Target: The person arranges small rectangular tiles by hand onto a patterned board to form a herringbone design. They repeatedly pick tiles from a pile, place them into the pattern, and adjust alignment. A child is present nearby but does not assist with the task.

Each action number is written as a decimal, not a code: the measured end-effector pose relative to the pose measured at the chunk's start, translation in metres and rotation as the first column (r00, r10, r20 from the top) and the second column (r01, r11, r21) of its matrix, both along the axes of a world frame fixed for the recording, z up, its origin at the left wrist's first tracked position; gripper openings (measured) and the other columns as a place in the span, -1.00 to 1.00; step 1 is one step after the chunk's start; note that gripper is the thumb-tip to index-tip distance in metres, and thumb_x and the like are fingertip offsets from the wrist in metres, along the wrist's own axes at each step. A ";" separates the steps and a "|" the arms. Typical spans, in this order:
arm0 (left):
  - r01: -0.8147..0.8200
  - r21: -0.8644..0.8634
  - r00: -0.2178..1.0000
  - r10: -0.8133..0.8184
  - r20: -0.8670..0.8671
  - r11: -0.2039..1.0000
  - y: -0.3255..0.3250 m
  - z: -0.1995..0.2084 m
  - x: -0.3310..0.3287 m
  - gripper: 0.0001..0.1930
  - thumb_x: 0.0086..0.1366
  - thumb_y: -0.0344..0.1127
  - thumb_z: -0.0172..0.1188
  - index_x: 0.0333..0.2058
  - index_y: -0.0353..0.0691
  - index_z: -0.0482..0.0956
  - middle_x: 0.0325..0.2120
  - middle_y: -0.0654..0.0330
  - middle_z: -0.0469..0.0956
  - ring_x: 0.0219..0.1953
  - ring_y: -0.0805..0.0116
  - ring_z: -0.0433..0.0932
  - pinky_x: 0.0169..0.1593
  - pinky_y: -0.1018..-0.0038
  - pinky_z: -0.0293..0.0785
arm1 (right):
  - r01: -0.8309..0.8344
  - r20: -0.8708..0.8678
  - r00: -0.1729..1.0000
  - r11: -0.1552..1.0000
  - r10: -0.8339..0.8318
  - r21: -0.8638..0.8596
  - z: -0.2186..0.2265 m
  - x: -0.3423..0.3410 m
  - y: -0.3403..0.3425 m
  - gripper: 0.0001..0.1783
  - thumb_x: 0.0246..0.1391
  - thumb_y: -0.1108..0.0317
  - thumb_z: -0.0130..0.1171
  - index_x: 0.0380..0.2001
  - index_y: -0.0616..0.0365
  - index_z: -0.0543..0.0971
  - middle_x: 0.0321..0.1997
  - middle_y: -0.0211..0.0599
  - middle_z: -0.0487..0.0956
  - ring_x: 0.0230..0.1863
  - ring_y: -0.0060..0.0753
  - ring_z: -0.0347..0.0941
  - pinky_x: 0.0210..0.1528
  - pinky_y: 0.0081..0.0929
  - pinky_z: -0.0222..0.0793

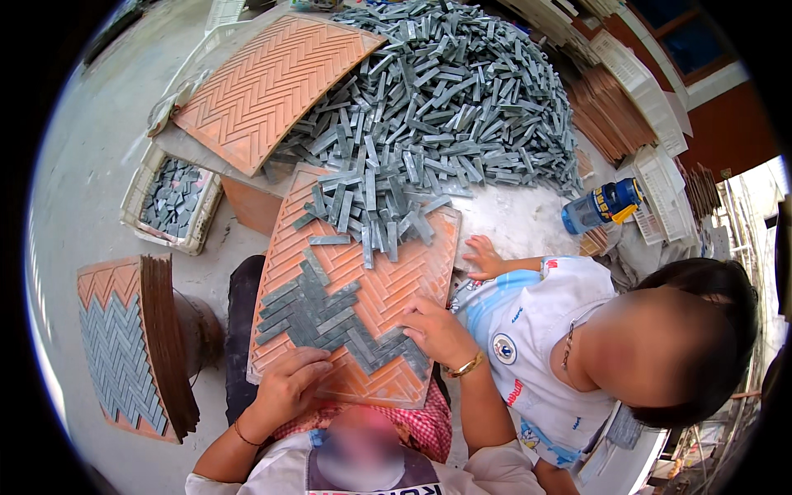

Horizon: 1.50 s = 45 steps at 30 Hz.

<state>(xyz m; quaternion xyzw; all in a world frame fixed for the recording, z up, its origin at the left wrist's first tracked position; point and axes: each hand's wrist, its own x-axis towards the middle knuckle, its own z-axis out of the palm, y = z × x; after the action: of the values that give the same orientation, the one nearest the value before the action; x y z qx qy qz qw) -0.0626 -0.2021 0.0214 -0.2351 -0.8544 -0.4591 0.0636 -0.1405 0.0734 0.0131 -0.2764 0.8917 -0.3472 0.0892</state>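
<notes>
A pale shirt front (260, 472), then grey strip tiles (309, 315) partly filling a herringbone-grooved tray (363, 384).
The left hand (293, 384) arches palm-down beside them; the right hand (440, 333) angles inward, fingers curled at their right edge. I can't tell whether either grips one.

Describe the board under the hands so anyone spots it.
Start at the big heap of grey strips. Just below it in view lies an orange grooved board. Unlike the other boards, it has the left hand and right hand over it, plus loose strips on its far end.
</notes>
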 end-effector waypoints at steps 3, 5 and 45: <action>0.044 0.048 0.998 -0.042 -0.037 0.998 0.008 0.003 -0.005 -0.72 -0.13 -0.59 0.21 -0.34 -0.30 0.56 -0.29 0.07 0.56 -0.25 0.11 0.56 -0.20 0.34 0.50 | -0.014 0.020 1.000 1.000 0.015 -0.014 -0.003 0.001 -0.002 -0.78 -0.17 0.54 0.24 -0.35 0.19 0.55 -0.35 -0.24 0.45 -0.26 -0.19 0.44 -0.23 -0.39 0.37; 0.093 0.073 0.995 -0.090 -0.046 0.993 0.013 0.002 -0.007 -0.73 -0.14 -0.58 0.21 -0.35 -0.32 0.55 -0.30 0.07 0.56 -0.25 0.10 0.56 -0.21 0.33 0.51 | -0.023 -0.031 0.999 1.000 0.022 -0.011 -0.013 0.000 -0.003 -0.78 -0.16 0.51 0.25 -0.34 0.20 0.55 -0.34 -0.23 0.47 -0.28 -0.19 0.45 -0.25 -0.39 0.38; 0.154 0.065 0.983 -0.159 0.088 0.986 0.017 -0.012 0.002 -0.74 -0.04 -0.54 0.21 -0.29 -0.27 0.56 -0.27 0.12 0.59 -0.28 0.13 0.58 -0.23 0.34 0.50 | 0.623 0.866 0.467 0.629 0.178 -0.465 -0.013 -0.001 -0.012 -0.77 0.13 0.40 0.08 -0.15 0.27 0.46 -0.24 -0.28 0.56 -0.33 -0.63 0.43 -0.27 -0.70 0.34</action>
<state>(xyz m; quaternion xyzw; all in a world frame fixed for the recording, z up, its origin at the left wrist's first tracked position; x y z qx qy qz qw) -0.0610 -0.1856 0.0092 -0.2782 -0.8216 -0.4975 -0.0056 -0.1414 0.0614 -0.0001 0.0584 0.5291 -0.7729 0.3454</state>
